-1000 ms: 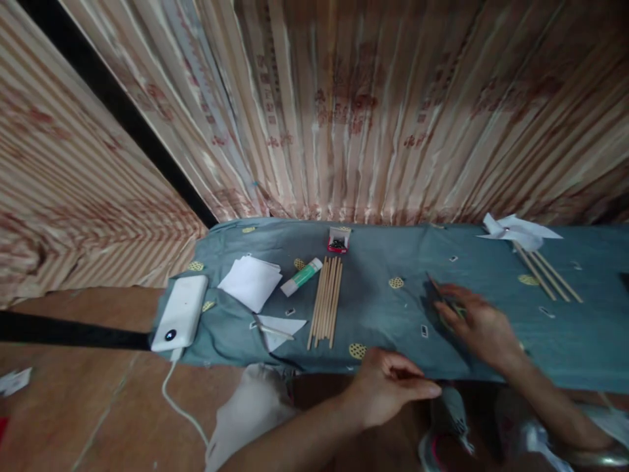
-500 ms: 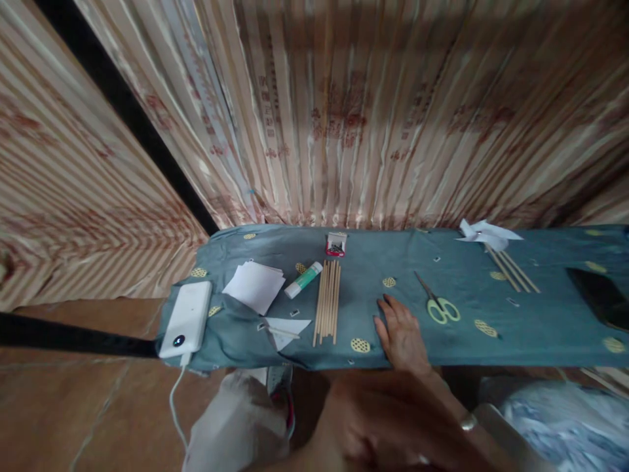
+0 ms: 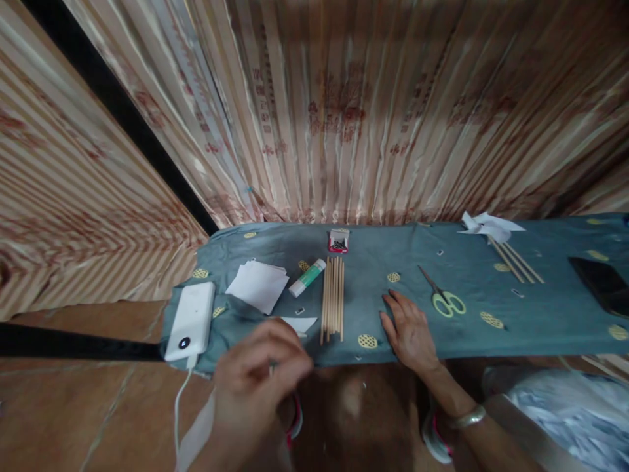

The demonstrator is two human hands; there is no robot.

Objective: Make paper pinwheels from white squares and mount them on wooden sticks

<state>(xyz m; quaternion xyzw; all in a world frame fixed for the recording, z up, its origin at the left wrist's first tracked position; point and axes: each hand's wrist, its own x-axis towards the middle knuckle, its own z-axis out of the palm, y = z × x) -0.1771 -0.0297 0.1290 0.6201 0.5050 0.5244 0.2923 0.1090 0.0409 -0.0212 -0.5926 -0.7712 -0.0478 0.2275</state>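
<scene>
Over near edge of desk [image 3: 371, 252], left hand [image 3: 263, 373] hovers, fingers curled toward thumb; can't tell if anything's pinched. White paper piece [image 3: 303, 323] just beyond, partly hidden: looks light, easily creased, best taken by corner. Right hand [image 3: 410, 331] rests palm-down, spread, nothing visibly held, between sticks [image 3: 333, 298] and scissors [image 3: 445, 303]. Sticks: stiff-looking, roll-prone; grip mid-length.

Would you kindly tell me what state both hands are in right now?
Left hand: fingers curled; whether it holds anything cannot be told.
Right hand: open, palm down on the cloth.
</scene>
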